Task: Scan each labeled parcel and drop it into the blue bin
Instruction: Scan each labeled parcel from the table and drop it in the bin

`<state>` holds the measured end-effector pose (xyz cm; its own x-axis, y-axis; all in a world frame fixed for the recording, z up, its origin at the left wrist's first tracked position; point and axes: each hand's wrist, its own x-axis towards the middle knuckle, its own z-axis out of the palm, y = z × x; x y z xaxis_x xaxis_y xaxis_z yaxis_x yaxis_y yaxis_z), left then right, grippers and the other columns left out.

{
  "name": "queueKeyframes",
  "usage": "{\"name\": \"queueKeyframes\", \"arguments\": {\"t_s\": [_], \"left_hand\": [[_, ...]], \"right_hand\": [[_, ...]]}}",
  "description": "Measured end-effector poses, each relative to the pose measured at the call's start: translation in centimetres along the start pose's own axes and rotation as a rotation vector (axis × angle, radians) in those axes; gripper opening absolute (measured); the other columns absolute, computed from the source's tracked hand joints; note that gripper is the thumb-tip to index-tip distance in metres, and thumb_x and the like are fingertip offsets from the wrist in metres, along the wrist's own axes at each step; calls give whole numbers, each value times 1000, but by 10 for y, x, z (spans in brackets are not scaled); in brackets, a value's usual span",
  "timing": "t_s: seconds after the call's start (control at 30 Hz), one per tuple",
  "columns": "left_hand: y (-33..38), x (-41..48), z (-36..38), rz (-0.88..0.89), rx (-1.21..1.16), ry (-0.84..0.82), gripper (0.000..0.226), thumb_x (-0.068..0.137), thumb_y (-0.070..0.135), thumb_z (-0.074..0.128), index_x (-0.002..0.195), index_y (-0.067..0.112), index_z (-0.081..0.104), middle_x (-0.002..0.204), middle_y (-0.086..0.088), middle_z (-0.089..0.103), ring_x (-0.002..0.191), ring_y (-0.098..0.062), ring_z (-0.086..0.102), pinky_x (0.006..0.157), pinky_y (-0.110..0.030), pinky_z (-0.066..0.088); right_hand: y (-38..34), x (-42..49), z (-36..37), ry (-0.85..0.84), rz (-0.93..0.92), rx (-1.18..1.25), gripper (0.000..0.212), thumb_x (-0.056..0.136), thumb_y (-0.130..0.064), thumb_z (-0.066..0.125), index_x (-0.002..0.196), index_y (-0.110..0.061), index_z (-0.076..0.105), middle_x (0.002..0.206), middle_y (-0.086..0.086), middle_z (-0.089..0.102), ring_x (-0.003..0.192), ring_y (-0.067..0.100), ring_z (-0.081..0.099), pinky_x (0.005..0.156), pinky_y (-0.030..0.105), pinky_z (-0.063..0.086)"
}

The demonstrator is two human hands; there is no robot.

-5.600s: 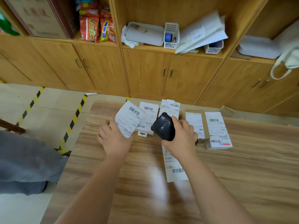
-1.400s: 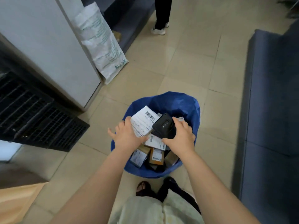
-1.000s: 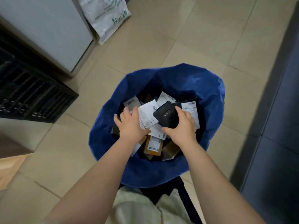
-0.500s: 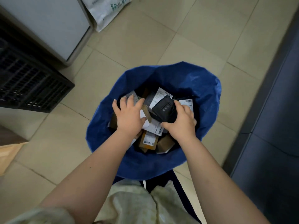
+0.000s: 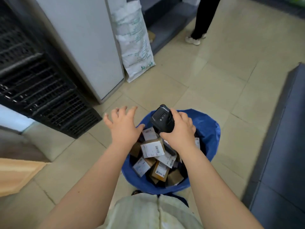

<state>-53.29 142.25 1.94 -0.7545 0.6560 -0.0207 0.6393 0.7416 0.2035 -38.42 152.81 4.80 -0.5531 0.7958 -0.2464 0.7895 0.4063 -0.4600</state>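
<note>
Head view, looking down at a tiled floor (image 5: pixel 214 76). A round blue bin (image 5: pixel 209 129) stands on it just ahead of the wearer's pale garment (image 5: pixel 148 212); the bin is packed with brown cardboard parcels, most bearing white labels. The top parcel (image 5: pixel 152 148) lies tilted near the middle, its label showing a barcode; the print on this and the other labels is too small to read.

The left hand (image 5: pixel 123 128) hovers over the bin's left rim, palm down, fingers spread and straight, holding nothing. The right hand (image 5: pixel 179 131) is above the bin's far side, fingers and thumb curled tight round a black scanner (image 5: pixel 162 119); the scanner's back faces up, with small lenses or lights visible; no brand can be read.

Left of the bin stands a black grille (image 5: pixel 33 90); behind it a white cabinet (image 5: pixel 85 38); a white sack (image 5: pixel 135 40) leans on the cabinet, its green print blurred and illegible. Top right, another person's dark trouser legs (image 5: pixel 201 19) and pale shoes. A dark blue bench (image 5: pixel 280 146) runs along the right edge; a wooden corner (image 5: pixel 14 174) shows at far left.
</note>
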Motion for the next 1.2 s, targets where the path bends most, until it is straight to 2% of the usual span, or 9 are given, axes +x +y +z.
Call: {"name": "queueKeyframes", "arguments": {"t_s": [0.13,0.3,0.4,0.63,0.87,1.0,1.13,1.2], "left_hand": [[-21,-22,-34,-163,-18,94,72,78,55,71,142,39,43,147,2,43,139,-27,28,116,-58,5],[-57,-71,-63,-420,12,184,71,80,53,72,143,39,42,148,1,43,139,-28,30,117,-59,8],[-77,-109,-75,-603,12,215,71,82,53,69,145,41,39,150,2,41,140,-27,28,118,-58,9],[-97,-228,-84,-998,13,350,67,80,55,69,140,40,44,145,5,46,138,-27,31,116,-58,11],[-84,-370,-90,-1429,13,458,64,84,55,65,142,41,43,145,2,46,140,-29,27,118,-58,7],[-66,-449,-93,-1579,108,467,66,85,51,66,144,42,39,146,4,44,140,-29,25,117,-61,5],[-46,-518,-91,-1726,134,484,63,85,51,66,142,38,43,145,4,46,139,-29,27,116,-62,4],[-35,-555,-87,-1814,131,494,60,86,52,64,141,37,45,144,4,46,138,-28,28,116,-62,4]], "right_hand": [[-39,-9,-8,-61,-187,35,85,74,-33,75,147,-34,32,136,-2,42,128,27,37,102,45,31],[-76,-28,-9,-162,-418,4,85,76,-31,74,148,-36,29,139,-4,39,129,25,36,106,46,29],[-95,-45,-7,-203,-585,-5,81,77,-28,71,147,-36,31,137,-3,41,126,25,37,107,45,31],[-129,-107,17,-383,-947,-74,89,77,-33,74,151,-35,25,141,-4,36,129,23,34,108,43,30],[-142,-210,50,-616,-1282,-106,85,77,-30,72,149,-37,29,138,-5,39,128,23,34,109,44,29],[-141,-281,66,-733,-1457,-127,85,75,-31,74,147,-39,31,135,-5,41,128,23,36,107,45,30],[-131,-348,80,-821,-1626,-171,91,74,-34,78,151,-35,29,137,-2,41,131,27,34,108,49,32],[-123,-382,84,-856,-1693,-191,90,75,-34,76,151,-35,29,137,-2,41,132,27,34,108,46,29]]}}
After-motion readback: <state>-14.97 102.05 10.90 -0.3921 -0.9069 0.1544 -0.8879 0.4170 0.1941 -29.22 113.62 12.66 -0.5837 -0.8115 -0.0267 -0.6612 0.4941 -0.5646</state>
